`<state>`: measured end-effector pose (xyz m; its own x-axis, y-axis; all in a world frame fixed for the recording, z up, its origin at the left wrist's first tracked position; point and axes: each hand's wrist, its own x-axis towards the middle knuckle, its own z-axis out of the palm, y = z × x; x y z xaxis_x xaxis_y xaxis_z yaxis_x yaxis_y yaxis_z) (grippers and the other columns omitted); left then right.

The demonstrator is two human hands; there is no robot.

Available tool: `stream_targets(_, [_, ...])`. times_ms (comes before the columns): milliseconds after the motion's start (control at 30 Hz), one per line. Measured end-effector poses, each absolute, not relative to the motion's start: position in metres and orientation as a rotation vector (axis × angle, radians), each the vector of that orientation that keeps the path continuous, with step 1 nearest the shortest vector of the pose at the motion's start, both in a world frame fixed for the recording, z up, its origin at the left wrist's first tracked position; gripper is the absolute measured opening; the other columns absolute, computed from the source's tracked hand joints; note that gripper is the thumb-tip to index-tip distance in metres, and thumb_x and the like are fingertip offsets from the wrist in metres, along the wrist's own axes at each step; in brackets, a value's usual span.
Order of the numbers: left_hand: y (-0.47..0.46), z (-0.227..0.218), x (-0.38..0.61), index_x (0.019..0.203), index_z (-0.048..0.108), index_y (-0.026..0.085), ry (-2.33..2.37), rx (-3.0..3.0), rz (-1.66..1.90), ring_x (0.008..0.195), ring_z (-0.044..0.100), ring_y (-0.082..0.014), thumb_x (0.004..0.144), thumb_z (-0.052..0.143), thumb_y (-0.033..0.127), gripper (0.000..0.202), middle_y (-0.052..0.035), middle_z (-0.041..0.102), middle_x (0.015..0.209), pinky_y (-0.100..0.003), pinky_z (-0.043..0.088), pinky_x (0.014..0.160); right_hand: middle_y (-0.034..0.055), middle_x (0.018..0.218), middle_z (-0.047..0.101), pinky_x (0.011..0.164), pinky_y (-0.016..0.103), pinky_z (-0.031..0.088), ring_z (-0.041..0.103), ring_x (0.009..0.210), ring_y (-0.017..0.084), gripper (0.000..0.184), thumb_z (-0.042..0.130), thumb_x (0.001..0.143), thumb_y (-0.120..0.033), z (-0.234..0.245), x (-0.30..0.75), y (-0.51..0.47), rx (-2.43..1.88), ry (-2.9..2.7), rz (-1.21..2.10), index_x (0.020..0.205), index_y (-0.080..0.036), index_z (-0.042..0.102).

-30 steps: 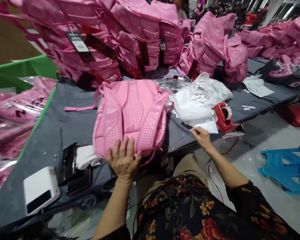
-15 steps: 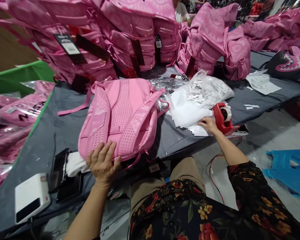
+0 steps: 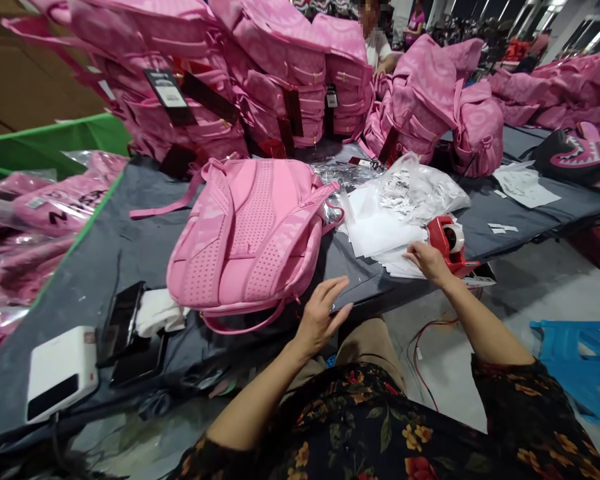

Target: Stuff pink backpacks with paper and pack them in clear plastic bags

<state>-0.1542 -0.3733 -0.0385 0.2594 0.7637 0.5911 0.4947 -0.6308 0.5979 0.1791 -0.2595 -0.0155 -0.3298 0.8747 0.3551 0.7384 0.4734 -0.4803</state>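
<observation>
A pink backpack (image 3: 263,230) lies on the grey-covered table with its padded back and shoulder straps facing up. My left hand (image 3: 320,317) hangs just off its near right corner, fingers apart, holding nothing. To the right, my right hand (image 3: 430,262) is at the edge of a pile of white sheets (image 3: 380,227). Its thumb and fingertips are pinched together; what lies between them is too small to make out. Right beside that hand stands a red tape dispenser (image 3: 443,237) with a roll of tape. A clear plastic bag of scraps (image 3: 415,187) rests on the sheets.
Several tagged pink backpacks (image 3: 290,80) are stacked along the back. At left, bagged pink bags (image 3: 55,207) fill a green-sided bin (image 3: 60,140). A white device (image 3: 63,373) and a black stand (image 3: 125,320) occupy the near left. A blue stool (image 3: 575,367) stands on the floor.
My left hand has let go of the backpack's near edge and moved right, off it. My right hand stays by the sheets and the tape dispenser. The view has tilted up slightly.
</observation>
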Motion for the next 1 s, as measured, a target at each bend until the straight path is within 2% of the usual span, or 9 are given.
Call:
stream_targets(100, [-0.356,-0.042,-0.116,0.147,0.049,0.022,1.073,1.853,1.194,0.134,0.053,-0.0289,0.078,0.081,0.050,0.081,-0.0146,0.060,0.142,-0.045,0.044,0.112,-0.0020,0.066,0.052,0.057,0.025,0.035,0.043,0.059,0.013,0.042,0.057,0.093,-0.062,-0.001,0.146,-0.301,-1.279,-2.104,0.786,0.083,-0.021,0.056])
stream_targets(200, [-0.357,-0.051,-0.095,0.112,0.072,0.015,0.984,1.319,1.059,0.094,0.066,-0.0239,0.070,0.080,0.064,0.064,-0.0084,0.073,0.097,-0.035,0.052,0.087,-0.0043,0.065,0.051,0.053,0.023,0.032,0.042,0.057,0.011,0.046,0.060,0.090,-0.066,0.007,0.128,-0.334,-1.321,-1.960,1.253,0.091,-0.020,0.058])
stream_targets(300, [-0.373,-0.057,-0.092,0.081,0.073,0.013,1.039,0.946,1.039,0.061,0.053,-0.0127,0.071,0.076,0.067,0.055,-0.0011,0.063,0.067,-0.025,0.042,0.063,-0.0014,0.077,0.062,0.057,0.023,0.039,0.054,0.063,0.013,0.067,0.074,0.074,-0.068,0.009,0.124,-0.353,-1.260,-1.806,1.593,0.117,-0.019,0.060])
stream_targets(400, [-0.390,-0.055,-0.100,0.075,0.073,0.015,1.164,0.989,1.109,0.056,0.047,-0.0108,0.074,0.075,0.061,0.046,0.0011,0.059,0.060,-0.024,0.038,0.058,0.0025,0.087,0.069,0.066,0.026,0.048,0.063,0.075,0.017,0.072,0.091,0.058,-0.052,0.001,0.116,-0.361,-1.288,-1.820,1.530,0.117,-0.018,0.065])
stream_targets(533, [-0.408,-0.054,-0.116,0.075,0.075,0.019,1.319,1.353,1.286,0.066,0.057,-0.0148,0.091,0.064,0.050,0.036,-0.0022,0.068,0.067,-0.027,0.046,0.069,0.0052,0.083,0.073,0.069,0.029,0.052,0.066,0.075,0.019,0.029,0.074,0.079,-0.045,-0.019,0.091,-0.360,-1.314,-1.802,1.247,0.090,-0.018,0.074])
stream_targets(667, [-0.430,-0.067,-0.144,0.098,0.076,0.021,1.529,1.645,1.575,0.082,0.064,-0.0180,0.094,0.064,0.043,0.025,-0.0048,0.074,0.085,-0.033,0.050,0.088,0.0079,0.096,0.077,0.080,0.030,0.056,0.072,0.086,0.022,0.031,0.059,0.092,-0.043,-0.029,0.079,-0.354,-1.166,-1.989,1.077,0.101,-0.020,0.078])
stream_targets(767, [-0.436,-0.081,-0.163,0.119,0.068,0.020,1.899,1.461,1.714,0.107,0.065,-0.0234,0.093,0.066,0.043,0.034,-0.0114,0.072,0.112,-0.038,0.050,0.098,0.0093,0.113,0.077,0.092,0.032,0.055,0.073,0.101,0.023,0.037,0.053,0.098,-0.044,-0.028,0.078,-0.349,-1.071,-2.175,1.058,0.116,-0.022,0.076])
stream_targets(833, [-0.428,-0.089,-0.167,0.122,0.065,0.019,1.945,1.339,1.629,0.113,0.064,-0.0263,0.092,0.066,0.045,0.040,-0.0140,0.070,0.121,-0.041,0.049,0.101,0.0101,0.111,0.077,0.092,0.032,0.056,0.073,0.099,0.022,0.039,0.050,0.101,-0.046,-0.025,0.072,-0.347,-0.995,-2.287,1.131,0.112,-0.022,0.078])
stream_targets(1000, [-0.391,-0.097,-0.167,0.094,0.071,0.018,1.694,1.058,1.442,0.083,0.070,-0.0233,0.087,0.067,0.048,0.031,-0.0099,0.076,0.088,-0.035,0.053,0.083,0.0101,0.102,0.077,0.083,0.030,0.056,0.071,0.091,0.021,0.034,0.059,0.095,-0.047,-0.009,0.048,-0.346,-0.910,-2.297,1.303,0.101,-0.020,0.079])
